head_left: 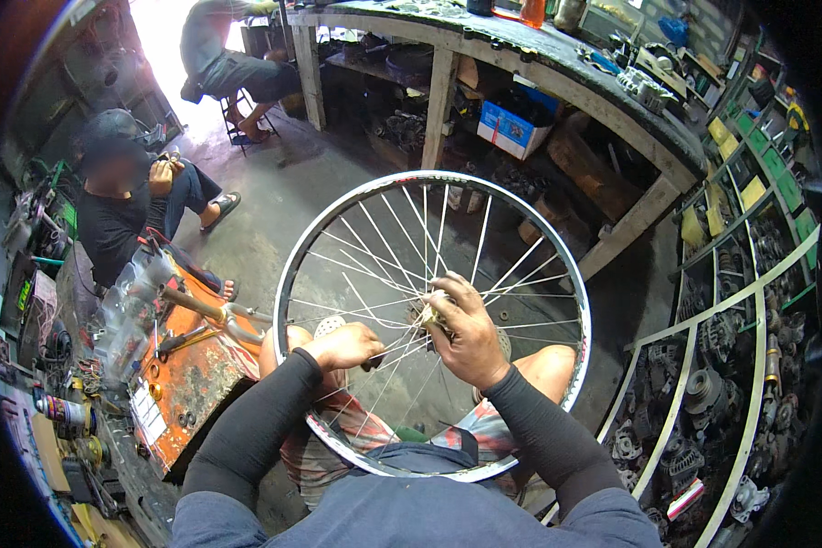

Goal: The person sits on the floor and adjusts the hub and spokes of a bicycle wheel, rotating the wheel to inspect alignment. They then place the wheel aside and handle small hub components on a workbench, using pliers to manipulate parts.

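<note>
A bicycle wheel (583, 301) without a tyre rests across my lap, its pale rim facing up. Several thin spokes run to the hub (426, 315) in the middle, and some cross at odd angles with their outer ends off the rim. My right hand (468, 333) is closed around the hub, fingers curled over its top. Left of the hub, my left hand (345, 347) is held over the spokes with its fingers curled. A small dark piece shows at those fingertips, too hidden to name.
On my left stands an orange worn box (201, 384) with a bicycle fork (215, 310) and small rings on it. A person (119, 201) sits beyond it; another sits by the doorway. A long workbench (447, 36) spans the back. Metal shelves (694, 393) full of parts line my right.
</note>
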A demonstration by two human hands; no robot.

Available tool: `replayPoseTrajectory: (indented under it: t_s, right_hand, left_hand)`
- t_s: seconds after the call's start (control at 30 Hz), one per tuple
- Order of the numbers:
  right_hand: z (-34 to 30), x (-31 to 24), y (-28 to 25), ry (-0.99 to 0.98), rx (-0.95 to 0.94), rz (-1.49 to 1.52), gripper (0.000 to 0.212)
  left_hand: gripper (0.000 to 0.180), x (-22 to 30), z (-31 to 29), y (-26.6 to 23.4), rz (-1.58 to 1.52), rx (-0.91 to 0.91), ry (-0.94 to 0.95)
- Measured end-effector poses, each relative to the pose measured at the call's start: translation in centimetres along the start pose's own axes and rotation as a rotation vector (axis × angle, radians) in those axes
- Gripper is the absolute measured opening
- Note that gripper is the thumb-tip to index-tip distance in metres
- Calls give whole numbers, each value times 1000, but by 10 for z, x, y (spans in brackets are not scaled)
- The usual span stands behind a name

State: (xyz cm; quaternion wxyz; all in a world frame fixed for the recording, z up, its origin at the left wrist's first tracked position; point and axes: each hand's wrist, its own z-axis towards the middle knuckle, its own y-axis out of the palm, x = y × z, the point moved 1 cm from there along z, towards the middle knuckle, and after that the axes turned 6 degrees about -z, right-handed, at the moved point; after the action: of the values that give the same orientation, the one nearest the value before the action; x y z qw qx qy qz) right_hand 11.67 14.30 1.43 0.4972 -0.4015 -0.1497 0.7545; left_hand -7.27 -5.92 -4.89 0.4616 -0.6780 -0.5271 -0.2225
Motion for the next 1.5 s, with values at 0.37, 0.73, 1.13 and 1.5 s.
replayPoseTrajectory:
  t_s: [0.37, 0.73, 1.13, 1.5]
  right_hand:
    - [14, -1, -17, -9, -260, -44, 74]
    - [8, 4, -20, -26, -248, 32, 64]
    - [5, 10, -31, -19, -243, 23, 75]
    - [9, 11, -28, 36, -251, 9, 77]
  left_hand:
    - [39, 8, 25, -8, 476, -270, 34]
    - [39, 34, 12, -25, 388, -356, -205]
    - [40, 35, 9, -10, 374, -347, -77]
    - [34, 69, -132, -82, 314, 387, -142]
